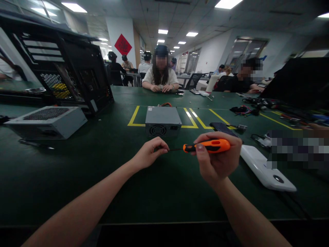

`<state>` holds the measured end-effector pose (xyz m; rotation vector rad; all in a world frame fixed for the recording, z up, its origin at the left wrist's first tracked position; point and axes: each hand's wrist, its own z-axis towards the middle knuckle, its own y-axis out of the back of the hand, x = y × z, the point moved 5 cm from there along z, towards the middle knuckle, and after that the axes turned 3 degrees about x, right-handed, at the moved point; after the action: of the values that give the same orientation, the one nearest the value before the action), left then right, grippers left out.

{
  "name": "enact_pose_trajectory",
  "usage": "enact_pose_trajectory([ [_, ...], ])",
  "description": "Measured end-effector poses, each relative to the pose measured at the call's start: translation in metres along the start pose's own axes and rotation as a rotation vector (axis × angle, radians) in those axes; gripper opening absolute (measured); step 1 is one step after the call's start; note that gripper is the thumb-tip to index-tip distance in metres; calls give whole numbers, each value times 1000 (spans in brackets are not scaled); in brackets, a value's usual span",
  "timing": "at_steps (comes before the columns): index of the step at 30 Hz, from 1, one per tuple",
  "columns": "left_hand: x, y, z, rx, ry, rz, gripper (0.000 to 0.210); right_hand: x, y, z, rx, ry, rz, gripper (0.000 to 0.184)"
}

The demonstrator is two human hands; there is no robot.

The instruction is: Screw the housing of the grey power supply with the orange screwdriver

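Note:
My right hand point(222, 163) is wrapped round the orange and black handle of a screwdriver point(218, 145), held level above the table. Its thin dark shaft points left and ends at the fingertips of my left hand point(151, 152). Thumb and forefinger of that hand are pinched together at the screwdriver's tip; whether a small part sits between them is hidden. Just beyond both hands, a grey computer power supply point(163, 116) rests on the table, its round fan grille and socket facing me. Orange wires point(167, 104) show behind it.
The green table point(123, 192) has yellow tape rectangles point(131, 118). Left are another power supply point(48, 121) and a black computer case point(84, 75). Right lie a dark phone point(222, 127), a white power bank point(267, 168) and cables point(244, 110). A person point(160, 73) sits opposite.

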<state>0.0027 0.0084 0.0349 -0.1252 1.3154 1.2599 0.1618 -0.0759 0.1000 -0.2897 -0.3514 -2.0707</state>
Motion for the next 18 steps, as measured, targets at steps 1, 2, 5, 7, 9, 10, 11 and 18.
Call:
enact_pose_trajectory([
  [1,0,1,0,-7,-4,11,6,0,0,0,4,-11,6,36],
  [2,0,2,0,-15,-9,21,6,-1,0,-1,8,-18,13,36],
  [5,-1,3,-1,-29,-23,46,6,-3,-1,-3,24,-29,29,37],
  [7,-1,4,-1,-31,-30,62,6,-5,-2,-5,35,-42,27,37],
  [9,-2,4,-2,-27,-38,74,6,-6,-2,-5,47,-58,20,37],
  [10,-2,4,-2,-26,-41,80,6,-7,-3,-5,51,-63,17,37],
  [11,-2,4,-2,-25,-43,86,6,-7,-3,-5,55,-66,16,37],
  [18,-4,4,-2,-10,-52,114,7,-10,-5,-4,44,-115,39,34],
])
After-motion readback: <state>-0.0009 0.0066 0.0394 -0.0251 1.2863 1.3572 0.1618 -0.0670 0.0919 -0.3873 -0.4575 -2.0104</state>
